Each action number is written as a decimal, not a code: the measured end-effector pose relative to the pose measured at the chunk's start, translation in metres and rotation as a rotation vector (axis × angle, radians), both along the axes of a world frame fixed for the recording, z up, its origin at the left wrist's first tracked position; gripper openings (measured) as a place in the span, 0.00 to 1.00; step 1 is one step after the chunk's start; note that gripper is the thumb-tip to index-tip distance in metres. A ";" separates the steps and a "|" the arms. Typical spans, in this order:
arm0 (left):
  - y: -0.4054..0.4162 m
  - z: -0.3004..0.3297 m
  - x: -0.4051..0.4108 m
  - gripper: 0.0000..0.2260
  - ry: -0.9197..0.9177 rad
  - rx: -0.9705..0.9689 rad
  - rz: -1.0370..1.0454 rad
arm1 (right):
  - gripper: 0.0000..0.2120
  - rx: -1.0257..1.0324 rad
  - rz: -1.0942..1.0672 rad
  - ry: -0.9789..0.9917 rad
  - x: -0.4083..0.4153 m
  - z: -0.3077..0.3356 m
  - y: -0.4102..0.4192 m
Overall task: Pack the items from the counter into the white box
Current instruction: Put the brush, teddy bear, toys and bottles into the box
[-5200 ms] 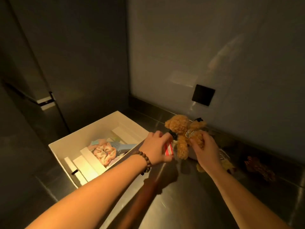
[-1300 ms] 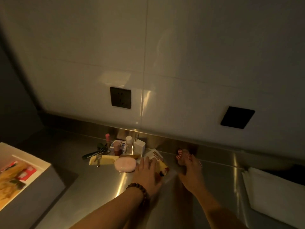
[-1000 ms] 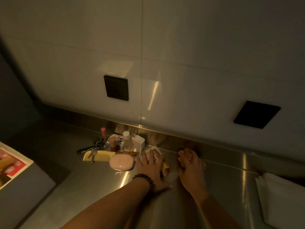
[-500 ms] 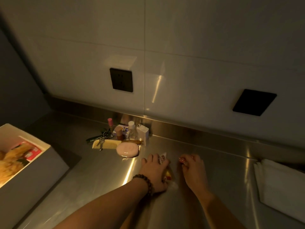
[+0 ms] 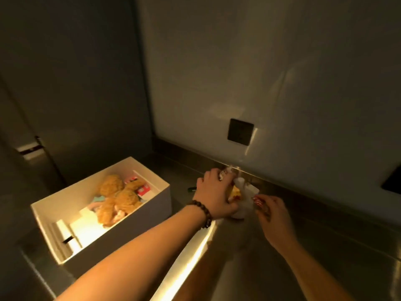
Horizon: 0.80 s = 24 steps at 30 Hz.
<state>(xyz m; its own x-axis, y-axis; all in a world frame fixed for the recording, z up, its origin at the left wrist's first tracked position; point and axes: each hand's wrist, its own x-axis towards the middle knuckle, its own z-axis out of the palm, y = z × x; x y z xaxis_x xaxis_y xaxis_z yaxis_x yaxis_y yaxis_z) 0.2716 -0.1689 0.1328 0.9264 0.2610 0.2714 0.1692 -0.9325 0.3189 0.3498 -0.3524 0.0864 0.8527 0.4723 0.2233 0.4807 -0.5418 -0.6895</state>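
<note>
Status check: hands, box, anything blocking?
Left hand grips a yellow-red packet; right hand pinches a small red-white item. White box open, teddy inside. Path to box unobstructed.

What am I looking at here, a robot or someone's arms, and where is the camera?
No robot: a person's two bare arms, filmed by a wide-angle camera worn on the head, looking forward and down. The left hand has its grip on a small yellow and red packet. The right hand pinches something small with red marks; what it is cannot be told. Both are above a steel counter. To the left stands the white box, already holding a brown plush bear.
</note>
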 end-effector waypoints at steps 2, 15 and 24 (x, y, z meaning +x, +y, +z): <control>0.032 0.024 -0.017 0.34 -0.065 0.005 0.049 | 0.18 0.031 0.059 0.001 -0.009 0.013 0.030; 0.220 0.036 -0.158 0.33 0.217 0.098 0.230 | 0.19 -0.006 0.363 -0.046 -0.079 0.046 0.193; 0.253 -0.025 -0.217 0.35 0.516 0.152 0.422 | 0.20 -0.003 0.434 -0.009 -0.102 0.044 0.266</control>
<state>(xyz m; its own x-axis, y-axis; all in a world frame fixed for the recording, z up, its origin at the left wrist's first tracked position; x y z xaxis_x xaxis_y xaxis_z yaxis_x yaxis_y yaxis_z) 0.0544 0.0841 0.1077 0.7743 0.6222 -0.1154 0.6234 -0.7813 -0.0298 0.2477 -0.0866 0.1303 0.5729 0.7873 0.2281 0.6704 -0.2900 -0.6830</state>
